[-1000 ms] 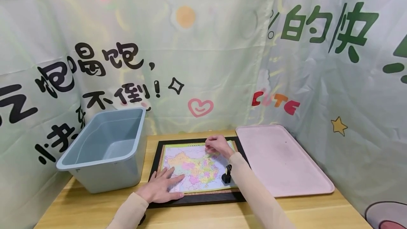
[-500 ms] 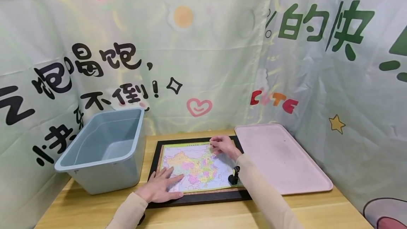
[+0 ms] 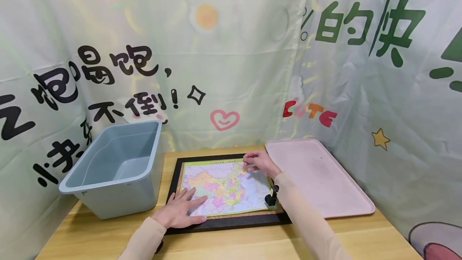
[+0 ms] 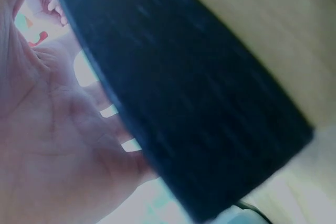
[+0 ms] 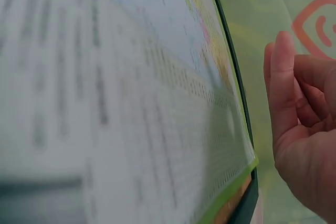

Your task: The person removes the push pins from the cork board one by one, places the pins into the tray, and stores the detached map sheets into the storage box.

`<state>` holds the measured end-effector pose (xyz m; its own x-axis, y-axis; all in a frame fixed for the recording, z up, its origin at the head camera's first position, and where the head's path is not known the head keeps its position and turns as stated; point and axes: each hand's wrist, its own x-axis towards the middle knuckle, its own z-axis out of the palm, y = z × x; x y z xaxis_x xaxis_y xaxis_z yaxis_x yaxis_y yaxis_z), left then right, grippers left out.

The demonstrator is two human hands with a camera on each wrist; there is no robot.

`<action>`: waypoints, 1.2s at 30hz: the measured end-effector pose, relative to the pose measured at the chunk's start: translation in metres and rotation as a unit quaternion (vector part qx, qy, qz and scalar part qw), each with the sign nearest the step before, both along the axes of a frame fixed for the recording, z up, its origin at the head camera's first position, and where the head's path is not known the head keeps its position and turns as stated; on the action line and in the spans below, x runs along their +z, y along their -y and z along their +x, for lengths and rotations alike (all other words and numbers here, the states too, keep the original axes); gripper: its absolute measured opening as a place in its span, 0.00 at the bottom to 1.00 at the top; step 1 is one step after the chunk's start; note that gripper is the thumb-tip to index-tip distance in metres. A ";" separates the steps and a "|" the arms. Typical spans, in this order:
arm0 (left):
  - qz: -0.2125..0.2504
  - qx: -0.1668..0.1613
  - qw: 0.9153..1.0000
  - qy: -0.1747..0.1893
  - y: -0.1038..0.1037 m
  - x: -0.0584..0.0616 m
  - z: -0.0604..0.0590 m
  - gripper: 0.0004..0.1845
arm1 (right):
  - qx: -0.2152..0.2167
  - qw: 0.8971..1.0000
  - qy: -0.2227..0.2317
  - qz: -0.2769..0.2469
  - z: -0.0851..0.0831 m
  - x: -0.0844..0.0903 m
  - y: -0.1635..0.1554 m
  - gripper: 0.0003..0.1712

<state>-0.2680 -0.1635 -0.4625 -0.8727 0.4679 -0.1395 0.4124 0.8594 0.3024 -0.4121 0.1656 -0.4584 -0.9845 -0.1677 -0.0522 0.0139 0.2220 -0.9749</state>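
A printed map (image 3: 216,171) with coloured regions lies on a cork board in a black frame (image 3: 238,223), a strip of cork showing along its near edge. My left hand (image 3: 180,210) rests with spread fingers on the map's near left corner, thumb near the frame's front bar. In the left wrist view the palm (image 4: 58,129) is beside the dark bar. My right hand (image 3: 261,163) is at the map's far right corner, thumb and fingertips drawn together. In the right wrist view its fingers (image 5: 283,93) curl; any small thing between the tips is hidden.
A blue-grey bin (image 3: 112,187) stands to the left of the frame on the wooden table (image 3: 216,244). A pink tray (image 3: 321,187) lies at the right, close to the frame. Printed curtains (image 3: 231,51) hang behind and to the right.
My right hand has moved rightward along the map's far edge to the corner. The left hand stays in place on the near left corner. The head view has shifted slightly.
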 end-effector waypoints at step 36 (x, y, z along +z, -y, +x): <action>0.006 0.000 1.000 0.000 0.001 -0.001 0.000 0.38 | -0.097 0.994 0.010 0.056 0.011 -0.003 -0.095 0.17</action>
